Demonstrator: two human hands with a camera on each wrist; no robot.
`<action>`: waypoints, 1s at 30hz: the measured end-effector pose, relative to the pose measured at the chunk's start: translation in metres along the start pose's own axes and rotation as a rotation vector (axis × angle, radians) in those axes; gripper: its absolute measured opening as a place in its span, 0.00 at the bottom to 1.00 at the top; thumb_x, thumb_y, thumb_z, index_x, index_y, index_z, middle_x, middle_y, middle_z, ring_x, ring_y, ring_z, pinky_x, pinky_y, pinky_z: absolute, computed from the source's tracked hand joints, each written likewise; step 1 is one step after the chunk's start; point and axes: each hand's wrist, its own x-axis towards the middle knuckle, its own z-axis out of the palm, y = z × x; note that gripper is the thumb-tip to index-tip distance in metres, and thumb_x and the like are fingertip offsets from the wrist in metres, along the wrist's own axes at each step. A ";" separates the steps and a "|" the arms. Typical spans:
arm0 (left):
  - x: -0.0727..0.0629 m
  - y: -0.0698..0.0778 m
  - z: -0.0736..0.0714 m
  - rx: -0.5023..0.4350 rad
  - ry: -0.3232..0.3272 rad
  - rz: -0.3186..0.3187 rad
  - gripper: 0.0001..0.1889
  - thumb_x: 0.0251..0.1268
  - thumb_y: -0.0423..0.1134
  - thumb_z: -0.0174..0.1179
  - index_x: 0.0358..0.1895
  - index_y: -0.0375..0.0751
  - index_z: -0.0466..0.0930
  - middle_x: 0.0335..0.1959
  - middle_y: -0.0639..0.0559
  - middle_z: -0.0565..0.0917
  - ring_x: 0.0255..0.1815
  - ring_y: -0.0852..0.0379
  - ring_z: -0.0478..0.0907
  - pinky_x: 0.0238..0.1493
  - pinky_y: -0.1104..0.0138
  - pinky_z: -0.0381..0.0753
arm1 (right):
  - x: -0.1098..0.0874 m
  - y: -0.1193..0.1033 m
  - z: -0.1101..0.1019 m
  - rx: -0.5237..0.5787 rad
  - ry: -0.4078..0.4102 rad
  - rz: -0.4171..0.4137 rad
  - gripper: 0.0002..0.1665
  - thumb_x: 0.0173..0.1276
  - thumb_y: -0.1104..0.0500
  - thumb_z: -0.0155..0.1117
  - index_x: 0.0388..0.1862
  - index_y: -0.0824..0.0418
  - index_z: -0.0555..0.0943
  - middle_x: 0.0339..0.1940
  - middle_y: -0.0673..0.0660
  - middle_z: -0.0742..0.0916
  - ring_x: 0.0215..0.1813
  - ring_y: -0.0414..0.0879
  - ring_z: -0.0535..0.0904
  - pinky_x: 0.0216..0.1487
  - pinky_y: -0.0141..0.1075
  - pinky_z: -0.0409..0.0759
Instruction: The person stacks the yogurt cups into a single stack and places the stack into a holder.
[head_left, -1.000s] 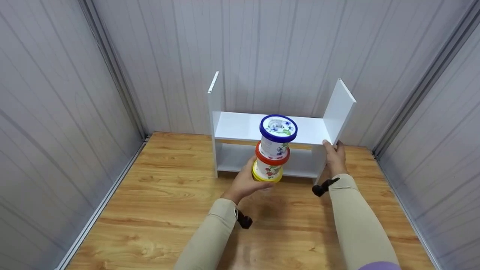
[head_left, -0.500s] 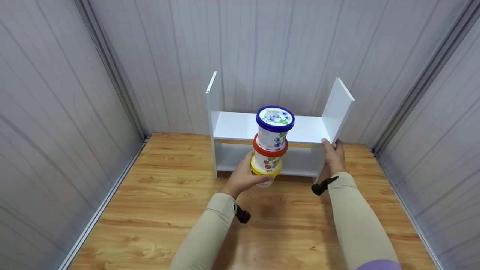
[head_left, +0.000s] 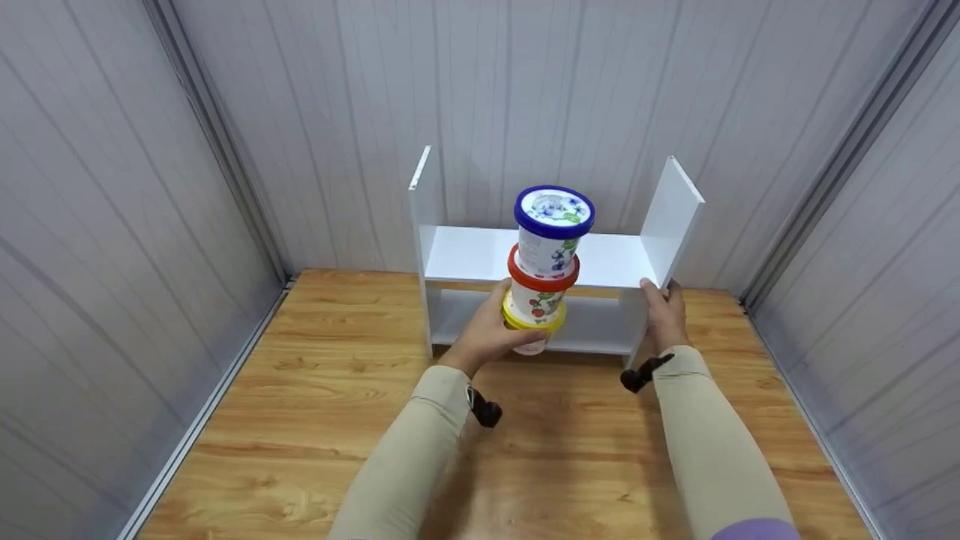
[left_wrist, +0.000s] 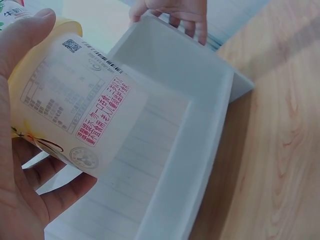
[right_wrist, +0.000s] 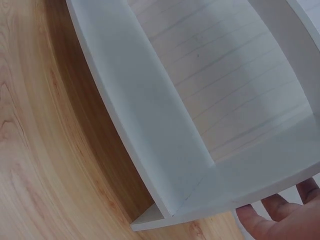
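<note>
Three lidded tubs are stacked in front of a small white shelf (head_left: 465, 251). On top is the blue-lidded tub (head_left: 551, 247), below it the red-lidded tub (head_left: 536, 298), and lowest the yellow-lidded tub (head_left: 531, 343). My left hand (head_left: 486, 330) grips the yellow-lidded tub, holding the stack up off the floor. In the left wrist view, thumb and fingers curl round that tub (left_wrist: 75, 100), whose side carries red print and a barcode. My right hand (head_left: 666, 315) holds the shelf's right side panel, thumb at the front edge and fingers on the outer face.
The shelf has two boards, an upper one and a lower one (head_left: 600, 337), between upright side panels. It stands on a wood-grain floor (head_left: 337, 390) close to the ribbed back wall (head_left: 360, 150). Light walls flank it left and right.
My left hand has raised the stack of tubs, and the blue-lidded tub now stands higher in front of the upper board. The right hand stays on the side panel.
</note>
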 end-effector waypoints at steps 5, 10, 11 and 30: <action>0.003 0.011 -0.003 -0.011 0.011 -0.016 0.49 0.45 0.53 0.81 0.71 0.65 0.61 0.60 0.62 0.78 0.60 0.57 0.77 0.66 0.54 0.75 | 0.000 0.004 -0.001 0.025 -0.022 -0.029 0.54 0.74 0.35 0.54 0.85 0.48 0.36 0.85 0.56 0.49 0.82 0.53 0.48 0.80 0.53 0.50; 0.008 0.018 -0.006 0.013 0.020 0.000 0.49 0.45 0.55 0.81 0.72 0.64 0.61 0.60 0.63 0.78 0.60 0.58 0.77 0.66 0.54 0.75 | -0.002 0.003 0.001 0.023 -0.010 -0.017 0.55 0.73 0.34 0.55 0.85 0.48 0.37 0.85 0.56 0.49 0.82 0.52 0.48 0.80 0.52 0.49; 0.009 0.020 -0.006 0.028 0.025 0.004 0.49 0.44 0.55 0.81 0.71 0.64 0.61 0.60 0.63 0.78 0.59 0.58 0.77 0.66 0.54 0.76 | -0.005 0.001 0.002 0.022 -0.010 -0.018 0.54 0.73 0.35 0.54 0.85 0.48 0.37 0.85 0.56 0.49 0.82 0.53 0.48 0.80 0.52 0.50; 0.032 0.046 -0.011 0.128 0.086 0.035 0.49 0.46 0.53 0.81 0.72 0.60 0.61 0.58 0.64 0.80 0.55 0.60 0.78 0.64 0.55 0.76 | -0.008 -0.001 0.004 0.011 0.006 -0.013 0.52 0.75 0.37 0.51 0.85 0.48 0.35 0.85 0.57 0.47 0.83 0.54 0.47 0.80 0.51 0.51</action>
